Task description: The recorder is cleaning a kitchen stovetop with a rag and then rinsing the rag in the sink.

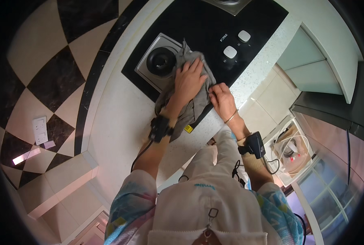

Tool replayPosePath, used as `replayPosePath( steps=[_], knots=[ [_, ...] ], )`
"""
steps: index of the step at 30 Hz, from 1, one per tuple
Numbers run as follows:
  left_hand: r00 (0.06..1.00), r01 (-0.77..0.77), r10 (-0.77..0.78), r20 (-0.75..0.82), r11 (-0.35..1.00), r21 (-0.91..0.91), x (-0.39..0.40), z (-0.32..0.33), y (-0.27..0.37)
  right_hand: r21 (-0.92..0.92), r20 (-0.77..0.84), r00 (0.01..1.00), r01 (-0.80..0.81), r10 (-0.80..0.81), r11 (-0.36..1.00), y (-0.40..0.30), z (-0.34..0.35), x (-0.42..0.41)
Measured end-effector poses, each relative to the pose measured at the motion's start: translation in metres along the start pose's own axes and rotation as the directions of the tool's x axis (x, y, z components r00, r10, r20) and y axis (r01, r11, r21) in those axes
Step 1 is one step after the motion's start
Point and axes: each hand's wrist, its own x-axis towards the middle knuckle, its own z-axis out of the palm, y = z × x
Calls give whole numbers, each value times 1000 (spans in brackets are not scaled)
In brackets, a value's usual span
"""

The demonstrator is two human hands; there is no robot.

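A grey cloth [197,105] lies bunched over the front left corner of a black Fotile gas hob [206,36], partly on the stone worktop [114,113]. My left hand [190,78] presses flat on the cloth, fingers spread, just right of the black burner [161,61] in its square steel tray [143,69]. At the cloth's right edge, my right hand [222,98] has its fingers curled, with the fingertips touching the fabric. Whether they pinch it is unclear. Two white knobs [230,52] stand on the hob beyond my hands.
A second burner tray [231,6] shows at the top edge. Black and cream wall tiles [56,79] carry a white socket plate [40,130] on the left. Greenish cabinet doors [310,64] stand at the right, above a white container [287,153] of cables and small items.
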Motion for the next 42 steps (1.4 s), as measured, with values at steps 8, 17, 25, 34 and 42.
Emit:
replayPosePath(
  steps=[8,17,25,34,42],
  knots=[
    [993,-83,79,-93,996,-35,2,16,9,-73,3,999,-53,53,996,5,-4,9],
    [993,-97,92,-79,993,-67,-32,7,16,-17,132,987,-92,94,996,-2,5,-20],
    [980,-4,12,-201,999,38,26,22,17,-53,-83,994,-80,75,995,-3,-15,15],
    [995,-96,95,-27,993,-72,26,19,21,-27,-87,986,-148,145,989,11,-17,-3],
    [982,-169,180,54,973,-160,17,36,39,-51,-132,981,-150,143,987,11,-32,6]
  ],
)
